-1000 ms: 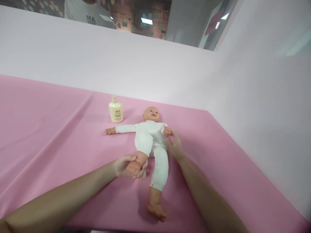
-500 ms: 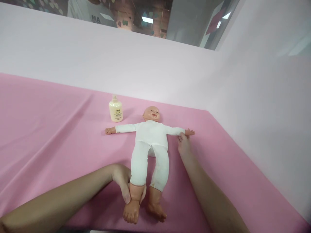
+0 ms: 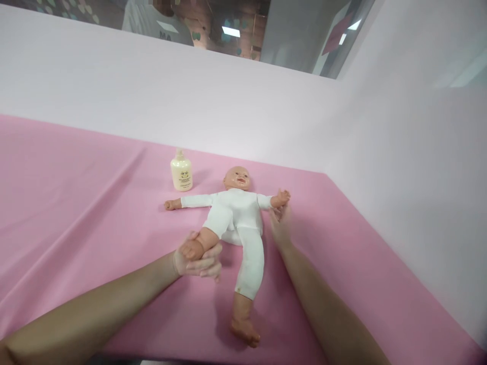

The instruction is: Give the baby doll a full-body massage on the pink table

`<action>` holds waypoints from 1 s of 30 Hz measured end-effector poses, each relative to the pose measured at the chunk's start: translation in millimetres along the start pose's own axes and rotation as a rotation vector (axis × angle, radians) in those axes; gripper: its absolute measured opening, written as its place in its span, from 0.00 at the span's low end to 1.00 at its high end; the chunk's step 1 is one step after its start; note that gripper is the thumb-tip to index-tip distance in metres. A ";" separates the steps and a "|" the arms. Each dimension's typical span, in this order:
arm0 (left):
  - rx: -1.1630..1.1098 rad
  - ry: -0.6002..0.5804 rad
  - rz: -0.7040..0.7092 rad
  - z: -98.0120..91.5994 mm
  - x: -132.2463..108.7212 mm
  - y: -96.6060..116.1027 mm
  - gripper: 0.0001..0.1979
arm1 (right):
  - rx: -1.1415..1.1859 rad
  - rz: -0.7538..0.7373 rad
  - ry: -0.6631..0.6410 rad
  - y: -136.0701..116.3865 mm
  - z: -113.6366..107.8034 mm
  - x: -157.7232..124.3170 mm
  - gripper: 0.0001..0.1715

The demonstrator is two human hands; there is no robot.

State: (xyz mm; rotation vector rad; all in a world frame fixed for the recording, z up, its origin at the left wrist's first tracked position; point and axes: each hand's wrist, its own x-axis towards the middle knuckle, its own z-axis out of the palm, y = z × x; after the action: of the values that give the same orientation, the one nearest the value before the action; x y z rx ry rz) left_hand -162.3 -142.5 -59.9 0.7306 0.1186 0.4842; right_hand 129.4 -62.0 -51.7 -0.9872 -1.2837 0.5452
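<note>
A baby doll (image 3: 243, 210) with a white cloth body lies on its back on the pink cover (image 3: 114, 203), head toward the wall. My left hand (image 3: 201, 261) is wrapped round its lower leg on the left side of the picture, and that leg is raised and bent, the foot resting over my palm. The other leg lies straight toward me. On the right, my right hand (image 3: 280, 223) grips the doll's forearm near the wrist, slightly blurred, with the doll's hand tilted up. The doll's arm on the left stretches out flat, untouched.
A cream pump bottle (image 3: 182, 173) with dark print stands left of the doll's head. Behind the surface rises a white wall (image 3: 171, 91), and another wall closes the right side. In the glass (image 3: 228, 25) above, a person in a light shirt (image 3: 158, 23) shows.
My left hand has lifted the doll's leg up and to the left, bending it. My right hand has drawn the doll's arm inward and up. The bottle has stayed put.
</note>
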 end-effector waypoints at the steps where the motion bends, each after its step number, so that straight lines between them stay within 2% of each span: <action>1: -0.040 0.003 0.009 4.3 2.3 3.8 0.29 | -0.042 -0.019 -0.039 0.8 1.4 -2.6 0.38; 4: -0.145 0.101 0.063 16.3 9.8 12.8 0.26 | -0.208 -0.142 -0.151 1.0 4.0 -9.8 0.26; 6: -0.163 0.171 0.080 20.5 13.2 14.2 0.24 | -0.318 -0.259 -0.227 -1.7 4.9 -12.4 0.23; 10: -0.129 0.215 0.052 20.9 15.5 10.3 0.23 | -0.471 -0.406 -0.360 -9.1 6.2 -12.9 0.23; 14: -0.082 0.202 0.024 18.9 15.1 8.5 0.23 | -0.478 -0.417 -0.377 -10.2 6.2 -12.7 0.24; 16: -0.036 0.139 -0.009 16.3 14.2 7.8 0.24 | -0.416 -0.367 -0.342 -7.6 5.6 -12.2 0.22; 18: 0.025 0.024 -0.057 11.8 12.6 5.7 0.24 | -0.320 -0.250 -0.266 -4.7 4.5 -10.0 0.21; 21: 0.119 -0.234 -0.147 4.2 9.1 0.4 0.25 | -0.134 -0.010 -0.122 -3.3 2.1 -2.9 0.30; 23: 0.168 -0.369 -0.251 1.8 6.8 -1.5 0.26 | -0.013 0.070 -0.040 -4.8 -0.2 2.8 0.38; 27: 0.343 -0.467 -0.458 7.8 5.4 4.8 0.26 | 0.124 0.158 0.126 -4.1 -7.7 9.4 0.44; 30: 0.534 -0.487 -0.497 15.6 7.1 12.5 0.23 | 0.168 0.337 0.225 5.4 -14.9 10.8 0.44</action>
State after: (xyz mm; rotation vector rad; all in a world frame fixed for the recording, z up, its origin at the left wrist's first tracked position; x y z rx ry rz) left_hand -156.6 -140.8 -39.6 1.2781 -0.0330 -0.2225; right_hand 147.2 -55.0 -50.1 -1.0960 -0.8620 0.7645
